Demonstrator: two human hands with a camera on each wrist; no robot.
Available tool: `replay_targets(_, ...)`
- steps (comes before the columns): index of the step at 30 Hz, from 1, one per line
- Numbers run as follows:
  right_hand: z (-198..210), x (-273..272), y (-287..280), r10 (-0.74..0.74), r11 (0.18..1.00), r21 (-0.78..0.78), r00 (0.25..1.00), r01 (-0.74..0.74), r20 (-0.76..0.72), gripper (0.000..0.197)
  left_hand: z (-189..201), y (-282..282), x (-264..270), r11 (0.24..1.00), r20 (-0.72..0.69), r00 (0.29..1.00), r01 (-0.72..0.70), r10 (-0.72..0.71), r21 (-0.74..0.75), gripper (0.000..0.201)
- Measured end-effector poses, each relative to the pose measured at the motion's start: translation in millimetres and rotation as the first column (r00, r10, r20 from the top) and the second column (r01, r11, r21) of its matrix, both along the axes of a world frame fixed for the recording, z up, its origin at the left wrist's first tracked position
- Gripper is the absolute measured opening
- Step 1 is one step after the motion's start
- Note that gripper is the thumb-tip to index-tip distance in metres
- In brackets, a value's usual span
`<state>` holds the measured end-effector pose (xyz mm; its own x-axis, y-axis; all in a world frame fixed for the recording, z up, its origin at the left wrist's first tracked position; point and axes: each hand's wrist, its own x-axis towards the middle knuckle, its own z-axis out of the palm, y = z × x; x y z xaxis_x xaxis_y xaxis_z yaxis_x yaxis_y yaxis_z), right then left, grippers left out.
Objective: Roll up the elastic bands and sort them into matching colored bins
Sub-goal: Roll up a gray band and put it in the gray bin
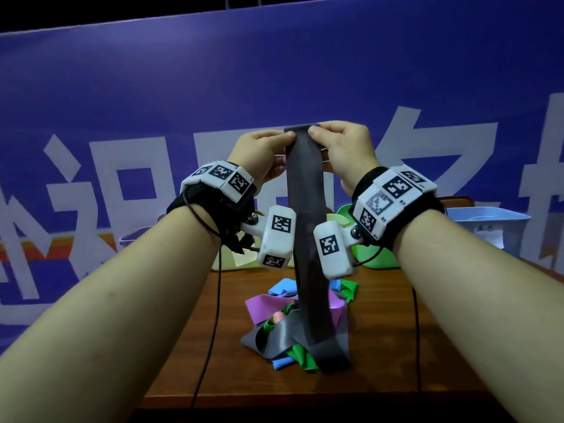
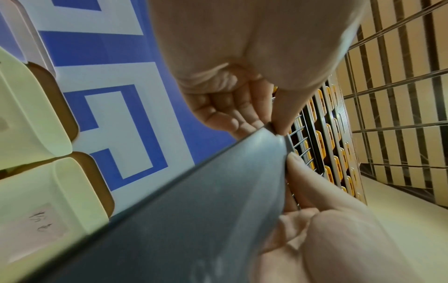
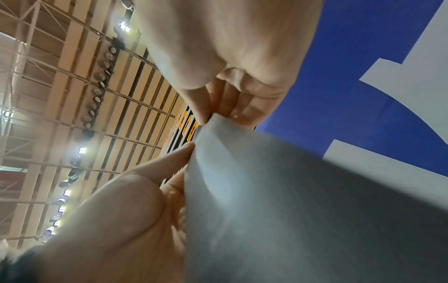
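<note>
Risk assessment: the grey band (image 1: pixel 306 227) hangs from its top edge down to the pile of bands (image 1: pixel 293 328) on the bench (image 1: pixel 381 325), where its lower end lies folded at the pile's 5 o'clock side. In this inspector's judgement, a roll started from the raised end could drag neighbouring bands along, since the green and blue pieces lie touching the grey tail. A second hazard is skew: the band is held only at its two top corners, so uneven tension between the hands would likely produce a cone-shaped roll. A slip at either pinch would drop the band back onto the pile.

Grip, left hand (image 1: pixel 262 154): nearly closed, thumb and forefinger pinching the band's top corner at its 9 o'clock edge; the remaining fingers curl into the palm.

Grip, right hand (image 1: pixel 345 148): likewise nearly closed, pinching the top corner at the 3 o'clock edge; both wrist views confirm thumb against forefinger with the grey sheet between.

Bins: a green bin (image 1: pixel 378 257) and a pale yellow bin (image 1: pixel 232 257) stand at the bench's 12 o'clock side, behind the wrists. A grey bin cannot be identified.
</note>
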<state>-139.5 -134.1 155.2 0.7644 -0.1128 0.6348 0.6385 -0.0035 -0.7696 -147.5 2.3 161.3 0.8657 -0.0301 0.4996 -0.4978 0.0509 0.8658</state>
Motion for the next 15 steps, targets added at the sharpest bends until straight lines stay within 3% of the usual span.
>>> replay_targets(4, -24.0, 9.7, -11.5, 0.031, 0.999, -0.035, 0.994, -0.035, -0.108, 0.012, -22.9, -7.2, 8.2, 0.997, -0.063, 0.997, -0.043, 0.047, 0.062, 0.006)
replay_targets(7, -54.5, 26.4, -20.0, 0.04, 0.997, -0.061, 0.977, -0.054, -0.21, 0.01, -52.0, -12.3, 21.5, 0.996, -0.135, 0.991, 0.008, 0.004, 0.084, 0.01)
replay_targets(15, -117.9, 87.4, -30.3, 0.106, 0.99, -0.053, 0.934, -0.131, -0.341, 0.016, -119.1, -25.7, 99.9, 0.999, -0.231, 0.973, -0.01, 0.019, 0.039, 0.014)
